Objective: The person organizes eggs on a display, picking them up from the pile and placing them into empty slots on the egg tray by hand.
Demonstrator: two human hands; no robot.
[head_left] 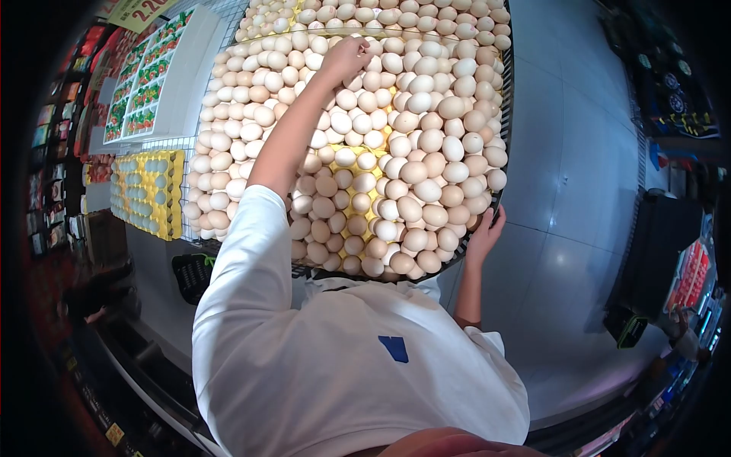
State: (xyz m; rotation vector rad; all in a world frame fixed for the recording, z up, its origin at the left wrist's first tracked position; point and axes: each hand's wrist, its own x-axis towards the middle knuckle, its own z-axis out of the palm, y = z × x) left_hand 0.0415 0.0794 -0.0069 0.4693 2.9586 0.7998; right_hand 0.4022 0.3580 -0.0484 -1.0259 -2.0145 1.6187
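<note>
My left hand (346, 61) reaches far over a large heap of eggs (430, 164), near the cord or strip crossing its far part. Its fingers are curled together among the eggs there; whether one is between them is hidden. At the heap's near right corner, my right hand (484, 238) rests by the black rim (504, 114) of the display, fingers apart and no egg in it. Yellow egg trays (358, 202) show through a lower gap in the heap, with brown and cream eggs lying on them.
To the left stands a stack of yellow trays with pale eggs (145, 190). Beyond it is a white box of packs with red and green print (148, 80), under a yellow price sign (141, 11). Grey tiled floor (567, 175) runs along the right. A black basket (194, 276) is at lower left.
</note>
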